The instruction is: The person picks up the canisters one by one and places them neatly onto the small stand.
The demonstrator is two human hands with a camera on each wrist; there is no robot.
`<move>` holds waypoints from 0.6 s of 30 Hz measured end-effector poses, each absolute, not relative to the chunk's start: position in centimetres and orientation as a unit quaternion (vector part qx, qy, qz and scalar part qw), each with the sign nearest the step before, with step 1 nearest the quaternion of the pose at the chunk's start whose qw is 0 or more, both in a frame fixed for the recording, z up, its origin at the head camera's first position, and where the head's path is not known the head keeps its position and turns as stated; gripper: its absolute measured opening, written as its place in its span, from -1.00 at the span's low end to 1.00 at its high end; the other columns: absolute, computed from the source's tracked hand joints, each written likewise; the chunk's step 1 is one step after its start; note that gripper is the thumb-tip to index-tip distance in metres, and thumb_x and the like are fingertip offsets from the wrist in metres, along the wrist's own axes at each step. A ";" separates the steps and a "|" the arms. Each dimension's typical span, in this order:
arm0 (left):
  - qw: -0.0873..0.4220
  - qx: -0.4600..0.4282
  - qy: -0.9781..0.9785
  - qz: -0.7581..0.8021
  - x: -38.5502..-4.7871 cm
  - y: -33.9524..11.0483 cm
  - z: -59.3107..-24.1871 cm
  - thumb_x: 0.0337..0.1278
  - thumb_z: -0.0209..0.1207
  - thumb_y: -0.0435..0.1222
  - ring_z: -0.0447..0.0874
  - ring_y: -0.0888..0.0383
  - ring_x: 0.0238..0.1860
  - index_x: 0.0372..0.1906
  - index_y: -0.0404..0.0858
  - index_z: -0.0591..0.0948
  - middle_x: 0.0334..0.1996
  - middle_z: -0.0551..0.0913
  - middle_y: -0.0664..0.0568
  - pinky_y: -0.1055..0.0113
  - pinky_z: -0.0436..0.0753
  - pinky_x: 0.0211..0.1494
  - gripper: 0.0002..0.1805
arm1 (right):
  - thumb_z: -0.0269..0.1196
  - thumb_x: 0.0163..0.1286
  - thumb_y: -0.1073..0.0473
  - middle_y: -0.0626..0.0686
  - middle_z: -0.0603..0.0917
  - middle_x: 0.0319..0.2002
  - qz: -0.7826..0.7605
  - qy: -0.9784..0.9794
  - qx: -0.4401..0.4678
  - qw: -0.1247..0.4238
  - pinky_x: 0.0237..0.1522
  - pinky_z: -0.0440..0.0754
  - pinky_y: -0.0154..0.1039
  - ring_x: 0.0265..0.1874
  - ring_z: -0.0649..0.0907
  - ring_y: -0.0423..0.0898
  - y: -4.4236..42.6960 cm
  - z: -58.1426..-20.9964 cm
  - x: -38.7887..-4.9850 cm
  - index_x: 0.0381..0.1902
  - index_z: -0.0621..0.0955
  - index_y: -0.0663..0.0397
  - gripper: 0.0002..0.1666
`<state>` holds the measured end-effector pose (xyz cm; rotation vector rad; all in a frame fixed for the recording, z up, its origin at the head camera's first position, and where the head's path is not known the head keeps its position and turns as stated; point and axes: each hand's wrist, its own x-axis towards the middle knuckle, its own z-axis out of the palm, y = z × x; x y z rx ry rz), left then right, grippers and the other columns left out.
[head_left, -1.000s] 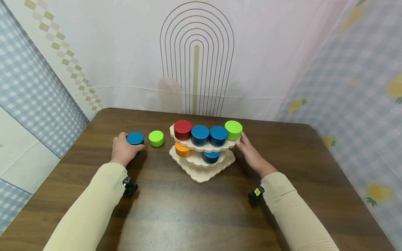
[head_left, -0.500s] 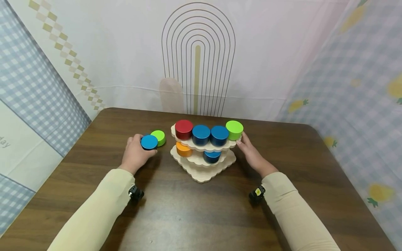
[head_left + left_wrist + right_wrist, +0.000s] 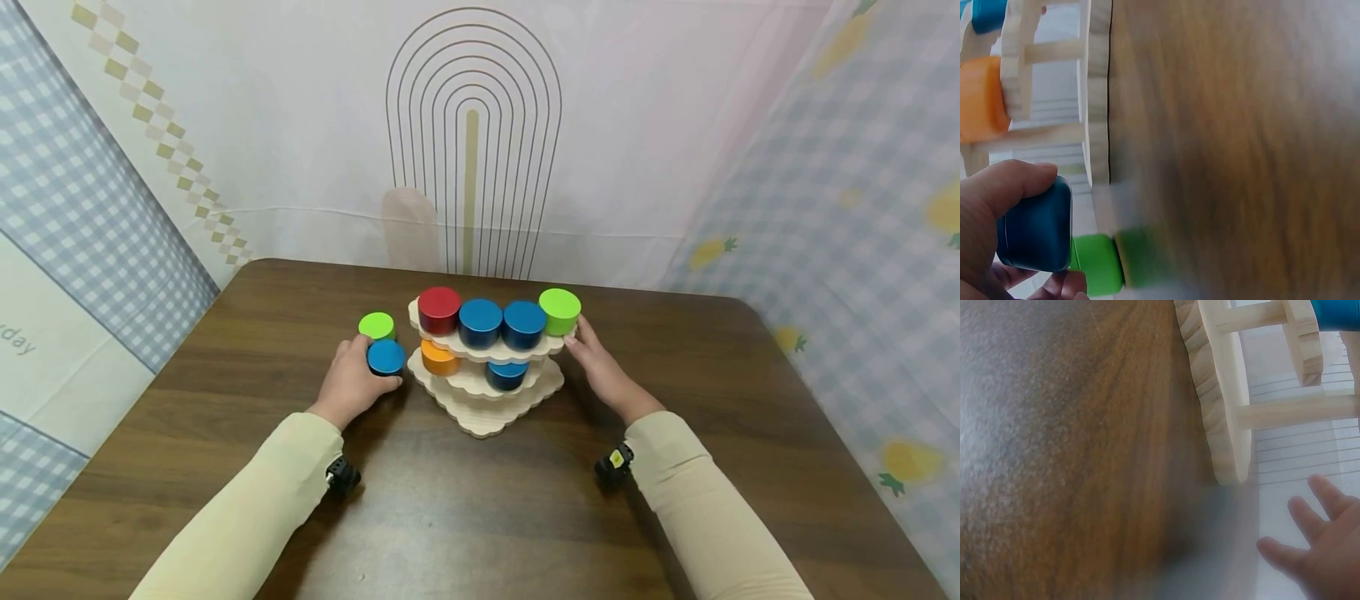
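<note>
My left hand [image 3: 352, 383] grips a blue round tin [image 3: 386, 357], thumb on its near side and fingers round the far side. The tin is left of a three-tier wooden stand [image 3: 480, 414], just in front of a green tin [image 3: 377, 326] on the table. My right hand [image 3: 600, 367] touches the right corner of the stand's top tier, beside another green tin [image 3: 559, 311]. In the right wrist view several fingers [image 3: 1307, 519] stretch out, spread apart; the contact itself is hidden there.
Along the top tier stand a red tin [image 3: 438, 310] and two blue tins [image 3: 480, 323]. The middle tier bears an orange tin [image 3: 439, 358] and a blue tin [image 3: 506, 375]. A printed cloth [image 3: 315, 125] hangs behind the brown table [image 3: 465, 517].
My left hand has carried the blue tin rightward, past the front of the loose green tin and closer to the stand. My right hand has stayed at the stand's corner.
</note>
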<state>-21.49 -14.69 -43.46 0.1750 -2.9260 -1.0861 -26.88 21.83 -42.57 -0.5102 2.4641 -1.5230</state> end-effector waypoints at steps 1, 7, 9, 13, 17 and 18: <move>0.006 0.051 -0.937 -0.345 -21.5 -14.5 -43.6 0.00 0.39 -0.19 0.34 -0.25 0.14 0.28 -0.43 0.26 0.09 0.31 -0.35 -0.15 0.41 0.23 -0.19 | -0.25 0.56 -0.11 0.23 -0.27 0.53 -0.514 0.834 -0.172 0.101 0.34 -0.23 0.40 0.48 -0.19 0.25 21.8 -42.6 -26.9 0.53 -0.32 0.00 -0.19; 0.001 0.025 -0.939 -0.343 -21.2 -13.3 -44.0 -0.06 0.42 -0.18 0.40 -0.22 0.10 0.24 -0.40 0.32 0.07 0.37 -0.34 -0.12 0.45 0.18 -0.22 | -0.25 0.56 -0.10 0.23 -0.27 0.53 -0.512 0.836 -0.169 0.101 0.33 -0.22 0.40 0.48 -0.18 0.26 21.8 -42.5 -26.9 0.53 -0.32 0.01 -0.19; -0.001 0.015 -0.939 -0.343 -21.2 -13.0 -44.2 -0.07 0.42 -0.19 0.41 -0.21 0.08 0.20 -0.40 0.34 0.05 0.39 -0.33 -0.10 0.47 0.16 -0.24 | -0.25 0.56 -0.10 0.24 -0.26 0.53 -0.511 0.837 -0.169 0.099 0.33 -0.22 0.40 0.48 -0.18 0.26 21.8 -42.6 -26.9 0.53 -0.31 0.02 -0.19; -0.011 0.001 -0.936 -0.351 -21.2 -12.2 -44.6 -0.08 0.43 -0.20 0.42 -0.19 0.06 0.17 -0.42 0.35 0.05 0.41 -0.32 -0.07 0.49 0.13 -0.27 | -0.25 0.56 -0.10 0.23 -0.26 0.53 -0.513 0.835 -0.173 0.096 0.33 -0.23 0.40 0.48 -0.19 0.25 21.8 -42.7 -27.0 0.54 -0.31 0.02 -0.20; -0.017 -0.009 -0.931 -0.365 -21.4 -11.5 -44.8 -0.07 0.43 -0.20 0.43 -0.16 0.06 0.20 -0.41 0.35 0.05 0.42 -0.29 -0.04 0.49 0.16 -0.25 | -0.26 0.56 -0.13 0.22 -0.27 0.53 -0.511 0.836 -0.171 0.099 0.33 -0.23 0.40 0.49 -0.19 0.25 21.8 -42.8 -27.1 0.53 -0.32 0.01 -0.19; -0.018 -0.012 -0.930 -0.366 -21.4 -11.3 -44.8 -0.07 0.43 -0.20 0.43 -0.15 0.05 0.21 -0.41 0.34 0.05 0.42 -0.29 -0.04 0.49 0.16 -0.24 | -0.26 0.56 -0.13 0.21 -0.27 0.53 -0.511 0.837 -0.170 0.099 0.33 -0.23 0.40 0.49 -0.19 0.25 21.8 -42.8 -27.1 0.53 -0.32 0.01 -0.19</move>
